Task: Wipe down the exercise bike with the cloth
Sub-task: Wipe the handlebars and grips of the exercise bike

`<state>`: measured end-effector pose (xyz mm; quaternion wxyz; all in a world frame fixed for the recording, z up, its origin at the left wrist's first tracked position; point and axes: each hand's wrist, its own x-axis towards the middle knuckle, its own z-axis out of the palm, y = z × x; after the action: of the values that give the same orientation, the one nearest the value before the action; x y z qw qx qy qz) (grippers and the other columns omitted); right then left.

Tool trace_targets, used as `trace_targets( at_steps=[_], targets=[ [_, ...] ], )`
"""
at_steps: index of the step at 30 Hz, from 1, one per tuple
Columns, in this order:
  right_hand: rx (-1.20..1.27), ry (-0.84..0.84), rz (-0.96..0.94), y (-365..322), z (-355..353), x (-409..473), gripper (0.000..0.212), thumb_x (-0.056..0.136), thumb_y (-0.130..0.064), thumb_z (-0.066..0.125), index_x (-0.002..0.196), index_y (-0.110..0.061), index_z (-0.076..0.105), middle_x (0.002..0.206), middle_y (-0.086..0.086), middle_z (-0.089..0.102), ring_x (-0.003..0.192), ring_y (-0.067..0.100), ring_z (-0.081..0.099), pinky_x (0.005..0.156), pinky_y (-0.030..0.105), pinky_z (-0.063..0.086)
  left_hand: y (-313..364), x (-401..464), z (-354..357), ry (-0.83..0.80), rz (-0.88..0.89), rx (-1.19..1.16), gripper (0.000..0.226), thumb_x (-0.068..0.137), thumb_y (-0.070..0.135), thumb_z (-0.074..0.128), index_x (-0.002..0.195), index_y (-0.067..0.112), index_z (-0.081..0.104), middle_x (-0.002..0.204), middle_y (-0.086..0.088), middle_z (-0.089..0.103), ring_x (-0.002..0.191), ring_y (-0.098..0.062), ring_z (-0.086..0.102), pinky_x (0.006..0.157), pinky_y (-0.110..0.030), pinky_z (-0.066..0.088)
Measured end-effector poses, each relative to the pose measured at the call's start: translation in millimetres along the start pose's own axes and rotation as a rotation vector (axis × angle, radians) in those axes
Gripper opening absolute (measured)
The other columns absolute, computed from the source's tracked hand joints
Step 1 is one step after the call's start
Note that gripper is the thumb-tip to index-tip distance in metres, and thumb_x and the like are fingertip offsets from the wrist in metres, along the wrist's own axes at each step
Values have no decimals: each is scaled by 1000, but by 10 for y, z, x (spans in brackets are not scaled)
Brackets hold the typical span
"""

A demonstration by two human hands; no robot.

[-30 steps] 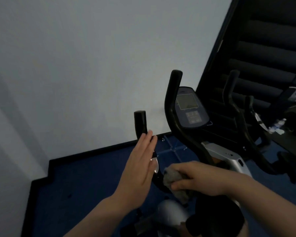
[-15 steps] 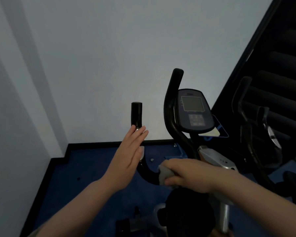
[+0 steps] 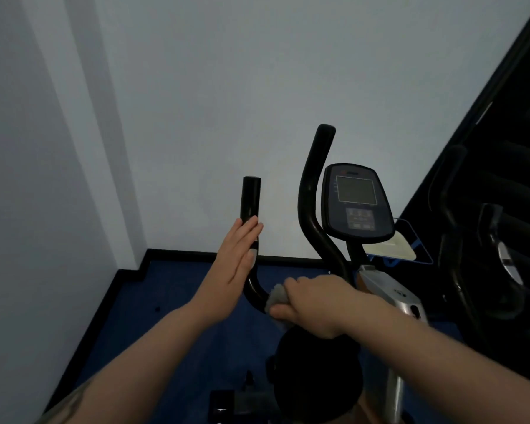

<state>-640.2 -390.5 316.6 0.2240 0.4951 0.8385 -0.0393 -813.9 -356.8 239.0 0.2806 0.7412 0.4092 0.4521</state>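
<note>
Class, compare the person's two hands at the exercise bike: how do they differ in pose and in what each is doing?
The left hand is flat with straight fingers laid against the upright left handlebar; the right hand is curled around the grey cloth. The left hand stands higher, near the grip's top part; the right hand sits lower, at the bar's bend. The left hand holds nothing; the right hand presses cloth to the bar. Both are bare and meet the same handlebar.

My forearms are bare from wrist to elbow, no watch or rings on my left hand (image 3: 237, 258) or right hand (image 3: 314, 304); a mottled olive sleeve (image 3: 63, 408) edges the left arm.
</note>
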Motion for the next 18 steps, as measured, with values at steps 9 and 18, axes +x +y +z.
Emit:
trace_targets(
  at_steps=[9,18],
  targets=[
    [444,11,-15,17,5,30,32,94,-57,44,98,-25,41,106,1,56,98,22,55,75,33,37,-29,79,-329,-103,218,417,48,104,38,29,150,24,30,157,13,24,146,-5,13,120,-27,14],
    [284,102,36,-396,-80,270,37,103,-38,36,139,-29,35,134,8,47,114,29,51,82,38,42,-1,316,-511,-162,88,69,92,88,45,64,153,40,0,158,26,-14,146,3,-5,112,-20,5]
  ],
)
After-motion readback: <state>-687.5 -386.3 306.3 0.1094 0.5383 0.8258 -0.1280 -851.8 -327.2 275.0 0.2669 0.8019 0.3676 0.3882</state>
